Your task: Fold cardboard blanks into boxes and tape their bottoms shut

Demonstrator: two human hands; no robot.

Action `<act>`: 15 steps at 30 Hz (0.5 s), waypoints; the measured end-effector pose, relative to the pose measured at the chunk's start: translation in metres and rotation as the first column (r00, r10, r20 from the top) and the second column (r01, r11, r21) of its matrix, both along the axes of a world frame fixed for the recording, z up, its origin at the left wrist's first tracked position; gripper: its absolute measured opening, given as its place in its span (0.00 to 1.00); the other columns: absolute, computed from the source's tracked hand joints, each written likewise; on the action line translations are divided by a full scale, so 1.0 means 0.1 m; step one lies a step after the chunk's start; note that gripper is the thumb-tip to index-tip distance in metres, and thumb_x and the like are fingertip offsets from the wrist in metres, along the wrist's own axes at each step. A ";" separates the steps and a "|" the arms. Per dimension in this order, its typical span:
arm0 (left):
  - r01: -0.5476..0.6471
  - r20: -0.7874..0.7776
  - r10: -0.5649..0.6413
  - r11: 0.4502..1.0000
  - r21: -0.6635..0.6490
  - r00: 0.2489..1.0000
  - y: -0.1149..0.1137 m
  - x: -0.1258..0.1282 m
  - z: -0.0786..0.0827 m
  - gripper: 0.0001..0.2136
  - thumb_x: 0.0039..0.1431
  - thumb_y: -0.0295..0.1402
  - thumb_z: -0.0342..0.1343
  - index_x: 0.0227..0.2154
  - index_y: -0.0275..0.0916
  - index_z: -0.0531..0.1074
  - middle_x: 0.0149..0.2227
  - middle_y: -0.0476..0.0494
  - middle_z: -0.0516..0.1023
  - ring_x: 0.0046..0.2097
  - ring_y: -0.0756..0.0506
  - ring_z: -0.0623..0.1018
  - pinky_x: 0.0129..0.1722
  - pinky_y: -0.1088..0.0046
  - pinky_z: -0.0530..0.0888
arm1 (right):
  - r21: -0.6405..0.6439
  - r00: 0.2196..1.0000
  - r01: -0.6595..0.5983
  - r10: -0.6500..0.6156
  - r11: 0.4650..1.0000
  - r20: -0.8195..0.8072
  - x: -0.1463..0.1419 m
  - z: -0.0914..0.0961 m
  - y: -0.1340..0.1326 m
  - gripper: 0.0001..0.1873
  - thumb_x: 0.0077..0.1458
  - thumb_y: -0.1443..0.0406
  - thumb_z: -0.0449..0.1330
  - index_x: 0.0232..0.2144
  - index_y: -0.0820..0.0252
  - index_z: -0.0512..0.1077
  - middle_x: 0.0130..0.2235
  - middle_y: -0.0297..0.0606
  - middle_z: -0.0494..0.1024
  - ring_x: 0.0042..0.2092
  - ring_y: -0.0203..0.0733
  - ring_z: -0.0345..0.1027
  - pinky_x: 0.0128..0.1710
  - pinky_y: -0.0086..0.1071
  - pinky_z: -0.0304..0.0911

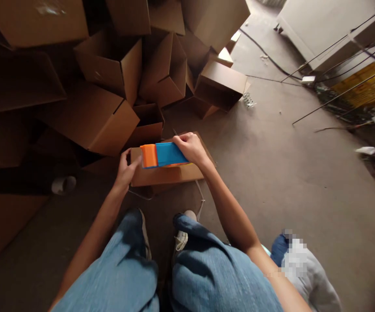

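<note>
A blue and orange tape dispenser point(162, 155) lies across the top of a small cardboard box point(161, 174) on the floor in front of my knees. My right hand point(191, 147) is closed over the blue end of the dispenser. My left hand point(127, 167) grips the left edge of the box, thumb near the orange end. A thin white strap trails from under the box toward my shoes.
A tall jumble of assembled cardboard boxes point(103, 69) fills the left and back. Bare concrete floor point(288, 173) stretches right. Metal rods, cables and a yellow crate point(366, 89) sit far right beside a grey cabinet point(324, 30). A cloth bundle point(304, 268) lies by my right leg.
</note>
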State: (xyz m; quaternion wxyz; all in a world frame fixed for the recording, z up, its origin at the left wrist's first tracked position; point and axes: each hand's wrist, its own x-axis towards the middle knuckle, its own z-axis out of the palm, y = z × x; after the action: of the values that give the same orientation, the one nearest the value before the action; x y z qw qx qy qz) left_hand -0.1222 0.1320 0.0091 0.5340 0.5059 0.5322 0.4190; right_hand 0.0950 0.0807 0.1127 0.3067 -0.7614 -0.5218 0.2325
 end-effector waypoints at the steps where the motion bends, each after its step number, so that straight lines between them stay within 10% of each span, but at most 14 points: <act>1: -0.031 0.016 0.031 1.000 -0.004 0.999 0.00 -0.04 0.07 0.24 0.48 0.42 0.65 0.48 0.41 0.71 0.57 0.36 0.73 0.61 0.37 0.71 0.64 0.57 0.64 | -0.005 1.000 0.017 -0.017 1.000 -0.008 0.02 -0.01 -0.01 0.22 0.57 0.58 0.52 0.13 0.57 0.56 0.18 0.31 0.54 0.24 0.33 0.54 0.25 0.30 0.43; 5: -0.042 0.082 0.039 0.999 0.028 0.996 -0.07 -0.23 0.37 0.21 0.52 0.47 0.62 0.46 0.42 0.75 0.55 0.38 0.77 0.59 0.38 0.74 0.58 0.59 0.71 | -0.019 0.999 0.037 -0.037 0.999 0.011 0.04 -0.02 -0.03 0.22 0.57 0.57 0.51 0.14 0.57 0.59 0.18 0.31 0.57 0.24 0.34 0.56 0.24 0.29 0.43; 10: 0.346 0.178 -0.301 0.871 -0.348 0.937 -0.24 -0.25 0.55 0.25 0.37 0.52 0.71 0.33 0.38 0.79 0.34 0.36 0.83 0.37 0.38 0.83 0.34 0.65 0.77 | -0.035 0.999 0.017 -0.015 0.999 0.042 0.01 0.01 -0.06 0.22 0.56 0.56 0.51 0.14 0.58 0.62 0.18 0.32 0.58 0.23 0.34 0.55 0.24 0.29 0.43; 15: 0.190 0.259 -0.093 0.906 -0.378 0.961 -0.29 -0.11 0.47 0.27 0.25 0.48 0.76 0.30 0.38 0.78 0.29 0.44 0.80 0.28 0.47 0.78 0.26 0.75 0.70 | 0.014 0.999 -0.012 0.011 1.000 0.051 -0.01 0.02 -0.11 0.21 0.55 0.57 0.51 0.14 0.58 0.63 0.19 0.31 0.58 0.24 0.34 0.50 0.26 0.30 0.43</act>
State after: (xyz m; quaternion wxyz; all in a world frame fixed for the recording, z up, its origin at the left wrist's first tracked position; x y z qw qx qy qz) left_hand -0.1331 0.1029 0.0564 0.7142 0.3707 0.5011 0.3185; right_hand 0.0936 0.0695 0.1148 0.2975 -0.7618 -0.5353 0.2111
